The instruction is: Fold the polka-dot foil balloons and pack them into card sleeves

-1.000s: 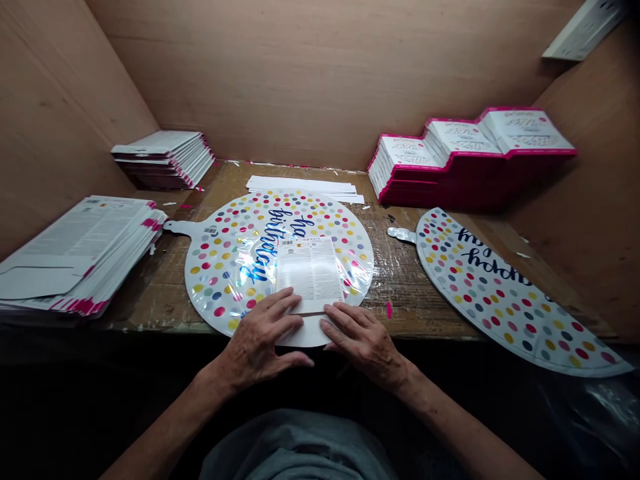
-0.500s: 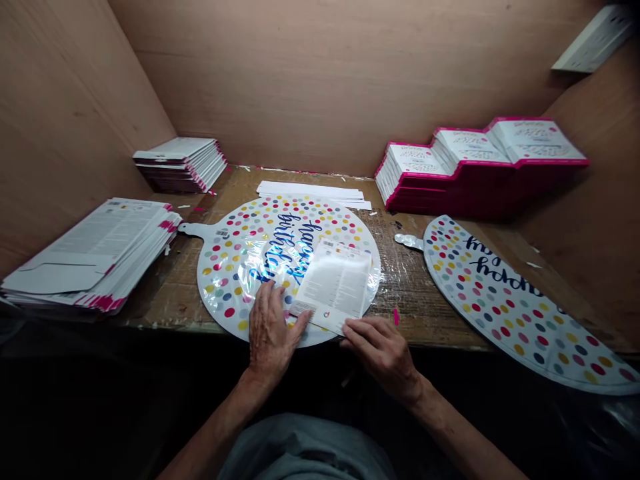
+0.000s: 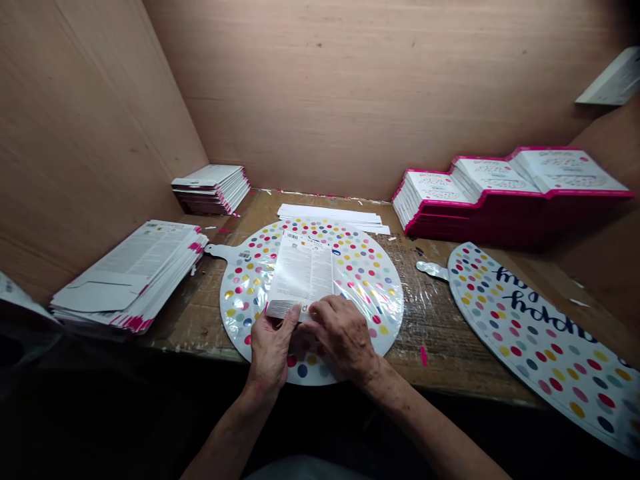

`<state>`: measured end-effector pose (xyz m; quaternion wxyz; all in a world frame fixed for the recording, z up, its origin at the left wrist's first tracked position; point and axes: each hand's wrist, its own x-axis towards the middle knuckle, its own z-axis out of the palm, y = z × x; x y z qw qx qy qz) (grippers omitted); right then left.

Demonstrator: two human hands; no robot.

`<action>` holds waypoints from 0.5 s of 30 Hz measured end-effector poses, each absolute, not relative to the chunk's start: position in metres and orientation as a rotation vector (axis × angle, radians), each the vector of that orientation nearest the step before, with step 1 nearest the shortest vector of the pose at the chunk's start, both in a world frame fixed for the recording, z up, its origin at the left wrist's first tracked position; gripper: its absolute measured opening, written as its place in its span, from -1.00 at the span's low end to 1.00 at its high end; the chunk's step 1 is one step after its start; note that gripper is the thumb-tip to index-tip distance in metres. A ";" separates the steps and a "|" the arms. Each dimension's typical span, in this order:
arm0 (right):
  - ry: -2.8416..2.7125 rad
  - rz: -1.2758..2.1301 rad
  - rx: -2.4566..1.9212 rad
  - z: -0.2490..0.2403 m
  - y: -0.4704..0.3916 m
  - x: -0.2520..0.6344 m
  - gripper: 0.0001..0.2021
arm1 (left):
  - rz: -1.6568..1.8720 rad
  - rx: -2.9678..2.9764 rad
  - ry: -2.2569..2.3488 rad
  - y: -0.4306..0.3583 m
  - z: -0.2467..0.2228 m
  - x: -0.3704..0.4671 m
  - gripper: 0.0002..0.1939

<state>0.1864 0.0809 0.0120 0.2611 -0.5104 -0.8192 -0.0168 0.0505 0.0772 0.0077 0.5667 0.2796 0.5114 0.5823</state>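
Note:
A flat printed paper envelope (image 3: 300,270) is held over a round foil balloon (image 3: 367,293) with coloured dots, which lies flat on the bench. My left hand (image 3: 273,343) grips the envelope's lower left, thumb on top and fingers underneath. My right hand (image 3: 345,333) has its fingers curled together at the lower right edge, pinching there; its fingertips are partly hidden. The envelope covers most of the balloon's blue lettering. To the right lies a second dotted balloon (image 3: 545,353), folded in half and hanging over the front edge.
Flat envelopes (image 3: 125,267) are piled at the left, with a smaller stack (image 3: 213,187) behind. Pink-edged packets (image 3: 500,193) stand in stepped piles at the back right. White paper strips (image 3: 333,217) lie behind the balloon. A pink scrap (image 3: 424,356) sits near the bench's front edge.
The envelope has shifted left over the balloon. My left hand has taken hold of its lower left, and my right hand has moved left along its lower edge. The camera view has tilted.

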 end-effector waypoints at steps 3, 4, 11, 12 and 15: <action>-2.463 0.089 -1.540 0.037 0.100 0.165 -0.94 | 1.376 0.790 1.337 0.082 0.003 0.039 -0.47; -2.554 0.123 -1.553 0.044 0.105 0.159 -0.98 | 1.342 0.847 1.393 0.083 0.001 0.034 -0.50; -2.546 0.018 -1.162 0.030 0.123 0.148 -0.86 | 1.295 0.901 1.436 0.111 0.004 -0.005 -0.58; -2.472 -0.021 -1.077 0.024 0.123 0.148 -0.82 | 1.300 0.912 1.411 0.117 0.007 -0.008 -0.58; -2.300 -0.019 -0.901 0.015 0.125 0.147 -0.74 | 1.257 0.963 1.306 0.133 0.016 -0.013 -0.60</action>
